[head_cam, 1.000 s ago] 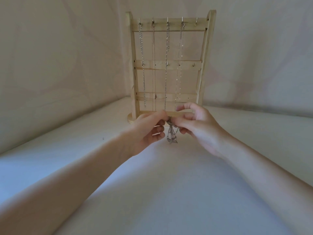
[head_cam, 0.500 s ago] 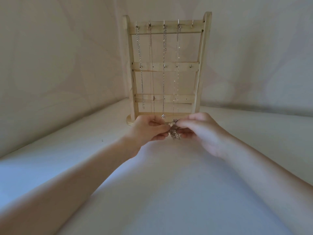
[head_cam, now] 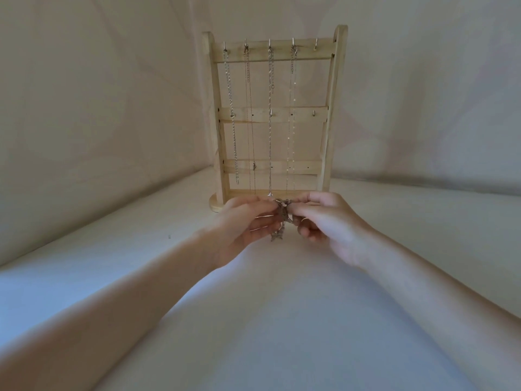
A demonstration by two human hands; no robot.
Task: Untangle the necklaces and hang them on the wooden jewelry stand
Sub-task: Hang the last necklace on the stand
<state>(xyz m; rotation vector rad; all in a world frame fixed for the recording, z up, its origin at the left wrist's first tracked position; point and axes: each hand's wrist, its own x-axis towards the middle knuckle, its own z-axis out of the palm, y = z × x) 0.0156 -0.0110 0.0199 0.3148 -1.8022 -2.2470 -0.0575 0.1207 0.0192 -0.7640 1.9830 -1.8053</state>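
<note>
1. Pale, unfinished wood is what the jewelry stand (head_cam: 275,117) is built from: two uprights, three cross rails and a rounded base, set upright on the light worktop (head_cam: 253,320).
2. Four thin metal chains (head_cam: 270,122) are hung from the top rail's hooks and fall straight down the front of the stand; the fifth hook (head_cam: 316,44), at the stand's right end, is seen bare.
3. Just in front of the stand's base, a bunched necklace (head_cam: 282,218) of silvery links is held between both hands, clear of the worktop.
4. The left hand (head_cam: 245,230) is curled, with thumb and fingertips pinching the bunch from the stand's left side.
5. The right hand (head_cam: 324,221) is likewise curled, pinching the same bunch from the stand's right side; the fingertips of both hands nearly meet at the knot.
6. The necklace's long axis runs roughly vertically, with a short tail and a small charm-like piece hanging below the fingers; finer detail is too blurred to be made out.
7. The free hook lies above the knot and towards the stand's right side, so the right hand is judged the nearer for the lift.
8. The knot is judged not yet loosened; the links are fine and likely to snag if pulled hard.
</note>
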